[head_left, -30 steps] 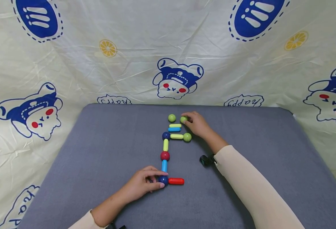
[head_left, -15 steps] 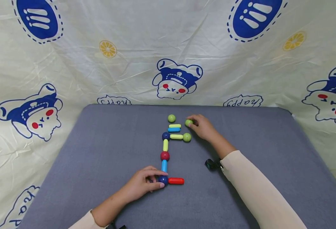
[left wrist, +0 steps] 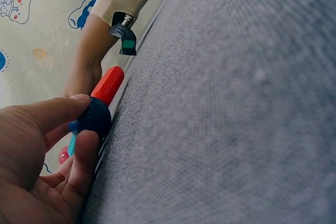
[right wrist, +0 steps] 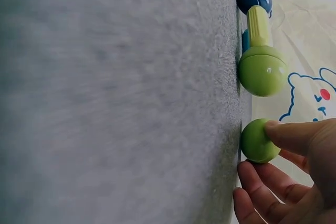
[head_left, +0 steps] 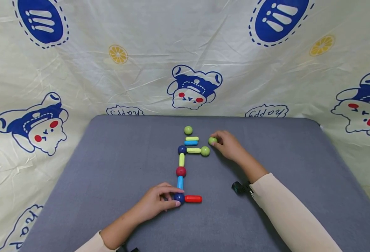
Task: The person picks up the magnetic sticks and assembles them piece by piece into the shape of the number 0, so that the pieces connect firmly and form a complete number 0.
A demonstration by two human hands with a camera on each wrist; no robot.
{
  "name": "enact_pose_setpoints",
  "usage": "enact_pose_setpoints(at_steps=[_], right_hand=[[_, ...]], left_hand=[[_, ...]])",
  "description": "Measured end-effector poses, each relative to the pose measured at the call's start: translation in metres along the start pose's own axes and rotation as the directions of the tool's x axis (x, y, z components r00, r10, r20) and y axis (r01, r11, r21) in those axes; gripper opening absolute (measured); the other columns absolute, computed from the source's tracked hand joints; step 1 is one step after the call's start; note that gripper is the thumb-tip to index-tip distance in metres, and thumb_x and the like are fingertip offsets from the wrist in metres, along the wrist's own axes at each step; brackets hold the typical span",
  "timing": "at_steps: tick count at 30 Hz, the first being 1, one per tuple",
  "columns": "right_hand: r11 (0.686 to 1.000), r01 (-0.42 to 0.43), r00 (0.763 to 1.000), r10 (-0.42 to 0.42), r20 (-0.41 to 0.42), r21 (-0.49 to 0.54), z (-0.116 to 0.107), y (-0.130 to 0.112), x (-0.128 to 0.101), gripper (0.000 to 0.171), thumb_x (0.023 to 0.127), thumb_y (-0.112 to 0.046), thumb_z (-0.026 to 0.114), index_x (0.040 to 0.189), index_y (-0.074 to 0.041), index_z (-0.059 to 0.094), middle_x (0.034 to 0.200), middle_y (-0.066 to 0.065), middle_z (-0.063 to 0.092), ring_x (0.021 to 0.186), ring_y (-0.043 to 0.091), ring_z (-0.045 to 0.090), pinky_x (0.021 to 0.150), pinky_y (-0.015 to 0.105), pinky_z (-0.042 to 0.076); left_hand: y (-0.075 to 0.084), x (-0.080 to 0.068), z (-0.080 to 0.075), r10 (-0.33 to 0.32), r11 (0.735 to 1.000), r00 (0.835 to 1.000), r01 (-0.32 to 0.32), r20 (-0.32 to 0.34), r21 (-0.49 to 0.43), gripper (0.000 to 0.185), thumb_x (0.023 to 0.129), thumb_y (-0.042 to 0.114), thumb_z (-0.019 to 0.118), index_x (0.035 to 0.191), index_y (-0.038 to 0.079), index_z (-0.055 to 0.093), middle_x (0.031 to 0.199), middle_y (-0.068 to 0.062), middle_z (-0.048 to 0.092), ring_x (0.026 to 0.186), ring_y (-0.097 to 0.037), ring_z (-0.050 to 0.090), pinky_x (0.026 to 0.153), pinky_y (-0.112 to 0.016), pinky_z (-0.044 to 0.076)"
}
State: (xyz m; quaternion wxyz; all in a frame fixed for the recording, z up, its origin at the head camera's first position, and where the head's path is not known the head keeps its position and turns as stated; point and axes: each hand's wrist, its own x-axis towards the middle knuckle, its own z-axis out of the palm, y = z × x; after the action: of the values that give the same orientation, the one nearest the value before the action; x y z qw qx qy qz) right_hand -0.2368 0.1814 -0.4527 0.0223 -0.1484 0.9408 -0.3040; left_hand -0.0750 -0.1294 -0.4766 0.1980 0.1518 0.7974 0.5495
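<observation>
A chain of toy sticks and balls lies on the grey mat (head_left: 115, 168). My left hand (head_left: 159, 202) pinches the dark blue ball (head_left: 179, 198) (left wrist: 93, 118) at the chain's near end, where a red stick (head_left: 193, 199) (left wrist: 107, 85) joins it. From there a light blue stick (head_left: 180, 182), a red ball (head_left: 181, 171), a yellow stick (head_left: 182, 159) and another dark blue ball (head_left: 181, 149) run away from me. A yellow stick (head_left: 193, 150) leads right to a green ball (head_left: 205, 151) (right wrist: 261, 71). My right hand (head_left: 227, 144) pinches a loose green ball (head_left: 212, 140) (right wrist: 258, 141) just right of it.
Another green ball (head_left: 188, 130) lies loose at the far end, with a yellow stick (head_left: 192, 138) and a light blue stick (head_left: 191, 142) side by side below it. A printed cloth (head_left: 185, 56) surrounds the mat. A black wrist camera mount (head_left: 239, 188) sits under my right sleeve.
My right hand has carried the loose green ball from beside the far sticks to the right and toward me. The left hand has stayed on the dark blue ball.
</observation>
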Motion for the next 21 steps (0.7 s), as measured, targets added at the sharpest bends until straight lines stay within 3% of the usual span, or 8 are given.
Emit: enact_pose_setpoints(at_steps=[21], right_hand=[[1.0, 0.024, 0.999, -0.024, 0.047, 0.014, -0.006, -0.003, -0.05, 0.028, 0.096, -0.013, 0.069, 0.122, -0.006, 0.068, 0.107, 0.013, 0.065, 0.092, 0.024, 0.063, 0.079, 0.041, 0.052]], left_hand=[[-0.001, 0.0, 0.0, 0.001, 1.0, 1.0, -0.001, 0.002, -0.009, 0.03, 0.089, 0.025, 0.079, 0.118, 0.026, 0.075, 0.11, -0.004, 0.064, 0.07, -0.009, 0.057, 0.058, -0.025, 0.053]])
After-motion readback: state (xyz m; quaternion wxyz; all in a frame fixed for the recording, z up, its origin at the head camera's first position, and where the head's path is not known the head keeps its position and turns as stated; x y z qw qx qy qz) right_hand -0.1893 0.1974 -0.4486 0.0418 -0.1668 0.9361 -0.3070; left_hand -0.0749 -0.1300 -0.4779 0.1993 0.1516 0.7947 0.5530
